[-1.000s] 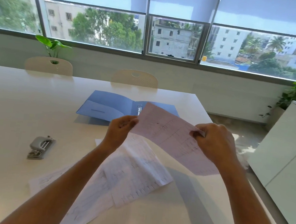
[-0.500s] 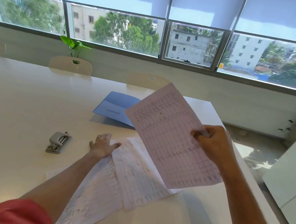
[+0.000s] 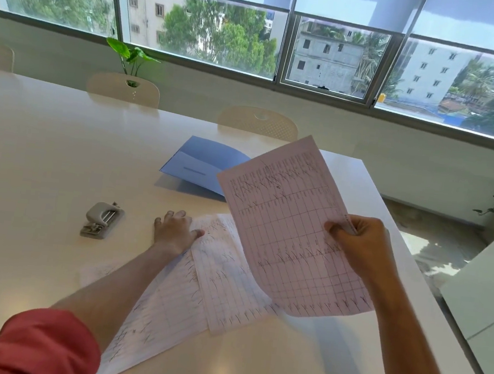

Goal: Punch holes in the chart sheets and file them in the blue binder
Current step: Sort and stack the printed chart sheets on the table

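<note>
We see a large white table [image 3: 45, 150] that fills most of the view, with chairs [image 3: 258, 124] at its far side under a long window [image 3: 212, 37]. On the table, far from us, the blue binder [image 3: 199, 166] lies open; its right part is hidden behind a paper. Near us, some chart sheets [image 3: 224, 279] lie overlapping on the table. One chart sheet [image 3: 291, 222] is lifted in the air above them, tilted. Our right hand [image 3: 361, 244] grips this sheet at its right edge, the fingers curled around it. Our left hand [image 3: 174, 231] lies flat with straight fingers at the far left corner of the lying sheets. The grey hole punch [image 3: 102, 220] stands on the table to the left of this hand, apart from it.
</note>
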Demonstrator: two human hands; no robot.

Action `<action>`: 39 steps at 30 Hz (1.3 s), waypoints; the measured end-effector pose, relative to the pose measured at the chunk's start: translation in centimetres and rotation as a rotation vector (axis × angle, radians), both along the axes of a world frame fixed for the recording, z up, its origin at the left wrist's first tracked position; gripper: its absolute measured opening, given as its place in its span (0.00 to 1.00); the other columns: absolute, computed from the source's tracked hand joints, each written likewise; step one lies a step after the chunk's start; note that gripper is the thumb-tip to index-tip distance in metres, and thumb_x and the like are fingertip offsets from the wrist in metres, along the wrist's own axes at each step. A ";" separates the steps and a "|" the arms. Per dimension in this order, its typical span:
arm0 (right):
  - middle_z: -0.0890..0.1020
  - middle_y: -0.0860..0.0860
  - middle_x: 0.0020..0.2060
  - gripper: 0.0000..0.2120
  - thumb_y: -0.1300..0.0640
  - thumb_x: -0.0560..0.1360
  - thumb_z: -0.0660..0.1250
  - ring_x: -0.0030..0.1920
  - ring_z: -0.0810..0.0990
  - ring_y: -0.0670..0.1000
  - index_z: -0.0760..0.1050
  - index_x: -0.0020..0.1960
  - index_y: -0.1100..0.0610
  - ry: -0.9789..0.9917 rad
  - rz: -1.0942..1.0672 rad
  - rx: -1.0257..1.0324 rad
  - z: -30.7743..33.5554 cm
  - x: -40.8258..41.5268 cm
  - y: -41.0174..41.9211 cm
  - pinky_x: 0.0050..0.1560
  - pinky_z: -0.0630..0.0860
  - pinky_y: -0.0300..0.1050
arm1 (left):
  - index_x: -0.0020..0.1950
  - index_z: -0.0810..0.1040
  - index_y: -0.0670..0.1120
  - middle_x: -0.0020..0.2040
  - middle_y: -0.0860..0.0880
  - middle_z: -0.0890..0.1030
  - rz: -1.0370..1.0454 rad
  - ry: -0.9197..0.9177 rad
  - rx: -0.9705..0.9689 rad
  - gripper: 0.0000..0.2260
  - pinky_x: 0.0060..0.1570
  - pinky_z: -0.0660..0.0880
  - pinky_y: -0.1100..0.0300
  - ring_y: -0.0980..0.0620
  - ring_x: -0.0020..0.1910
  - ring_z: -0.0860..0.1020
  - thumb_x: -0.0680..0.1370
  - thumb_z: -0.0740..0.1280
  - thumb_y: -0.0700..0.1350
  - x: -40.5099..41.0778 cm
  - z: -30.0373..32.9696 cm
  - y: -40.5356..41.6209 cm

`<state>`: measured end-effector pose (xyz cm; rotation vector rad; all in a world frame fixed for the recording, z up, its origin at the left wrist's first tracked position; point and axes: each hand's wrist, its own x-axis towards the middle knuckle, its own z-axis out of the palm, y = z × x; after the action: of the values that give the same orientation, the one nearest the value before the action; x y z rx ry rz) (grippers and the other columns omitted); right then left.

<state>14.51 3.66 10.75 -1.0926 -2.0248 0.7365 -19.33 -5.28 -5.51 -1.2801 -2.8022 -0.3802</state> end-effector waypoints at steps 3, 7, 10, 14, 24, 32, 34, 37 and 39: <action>0.85 0.48 0.33 0.12 0.50 0.77 0.67 0.33 0.84 0.51 0.83 0.40 0.55 0.013 0.001 -0.027 -0.9 0.0 0.0 0.40 0.81 0.49 | 0.54 0.80 0.46 0.59 0.49 0.78 -0.014 0.035 0.083 0.20 0.61 0.67 0.47 0.46 0.62 0.72 0.76 0.63 0.60 0.1 -0.4 0.0; 0.85 0.48 0.33 0.11 0.51 0.76 0.67 0.33 0.84 0.50 0.83 0.40 0.55 0.036 0.026 -0.067 -1.6 0.0 0.3 0.39 0.81 0.47 | 0.48 0.83 0.43 0.48 0.47 0.82 -0.038 -0.052 0.295 0.11 0.52 0.71 0.52 0.44 0.50 0.78 0.73 0.71 0.50 0.6 -0.1 0.2; 0.85 0.44 0.32 0.10 0.51 0.76 0.68 0.31 0.84 0.46 0.82 0.39 0.53 0.077 0.059 -0.115 -2.0 0.2 0.5 0.35 0.77 0.41 | 0.47 0.82 0.44 0.42 0.45 0.84 -0.044 -0.312 0.510 0.05 0.38 0.73 0.58 0.43 0.41 0.80 0.75 0.69 0.44 1.8 1.4 0.6; 0.86 0.44 0.33 0.10 0.51 0.77 0.67 0.33 0.84 0.47 0.82 0.42 0.55 0.121 0.095 -0.170 -2.8 0.7 0.7 0.36 0.76 0.41 | 0.55 0.79 0.45 0.49 0.47 0.81 -0.078 -0.769 0.838 0.07 0.36 0.73 0.67 0.49 0.44 0.79 0.77 0.67 0.41 4.3 5.2 0.9; 0.84 0.45 0.47 0.08 0.60 0.77 0.67 0.37 0.84 0.45 0.80 0.41 0.52 0.369 0.167 -0.178 -2.5 1.1 0.7 0.34 0.80 0.36 | 0.70 0.68 0.51 0.51 0.40 0.84 -0.545 -1.327 0.957 0.34 0.51 0.79 0.41 0.37 0.51 0.82 0.67 0.77 0.50 6.7 12.5 -0.4; 0.87 0.53 0.45 0.12 0.48 0.67 0.74 0.47 0.85 0.57 0.84 0.44 0.55 0.623 0.235 -0.316 -2.8 1.8 0.8 0.47 0.83 0.51 | 0.65 0.72 0.51 0.53 0.45 0.84 -0.804 -1.408 0.917 0.26 0.47 0.80 0.53 0.45 0.52 0.82 0.69 0.72 0.49 9.6 15.8 -0.6; 0.86 0.54 0.47 0.21 0.40 0.60 0.78 0.47 0.85 0.56 0.84 0.44 0.55 0.657 0.257 -0.331 -3.1 2.0 0.9 0.45 0.83 0.49 | 0.62 0.75 0.47 0.52 0.47 0.84 -0.824 -1.422 0.925 0.24 0.46 0.80 0.54 0.46 0.51 0.82 0.68 0.73 0.51 10.2 16.2 -0.4; 0.86 0.53 0.48 0.26 0.38 0.59 0.78 0.47 0.85 0.56 0.82 0.45 0.58 0.698 0.242 -0.327 -3.4 2.3 0.8 0.44 0.82 0.47 | 0.55 0.80 0.45 0.48 0.47 0.84 -0.804 -1.464 0.942 0.16 0.44 0.80 0.56 0.47 0.49 0.83 0.69 0.71 0.48 10.8 16.4 0.1; 0.86 0.51 0.46 0.20 0.43 0.65 0.75 0.46 0.85 0.55 0.81 0.45 0.59 0.696 0.201 -0.308 -3.6 2.4 0.7 0.45 0.83 0.51 | 0.51 0.83 0.47 0.47 0.47 0.85 -0.805 -1.489 0.927 0.13 0.43 0.80 0.56 0.48 0.48 0.83 0.68 0.70 0.48 11.1 16.3 0.3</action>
<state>16.95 4.39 7.14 -0.6532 -1.4539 1.3499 -8.23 -4.94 10.79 -2.0752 -1.5192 -3.1349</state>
